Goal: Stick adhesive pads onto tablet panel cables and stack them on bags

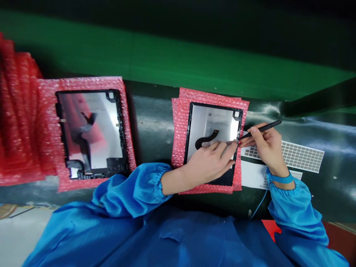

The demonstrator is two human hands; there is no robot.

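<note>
A tablet screen panel lies back side up on pink bubble wrap, with a black flex cable across its silvery back. My left hand rests on the panel, fingers stretched toward its right edge. My right hand pinches a thin black tool like a pen, its tip touching the panel's right edge by my left fingertips. A blue wrist strap circles my right wrist.
A second panel lies on bubble wrap at the left, beside a stack of red bubble-wrap sheets. A sheet of small grey stickers and white paper lie right of the panel. A green belt runs behind.
</note>
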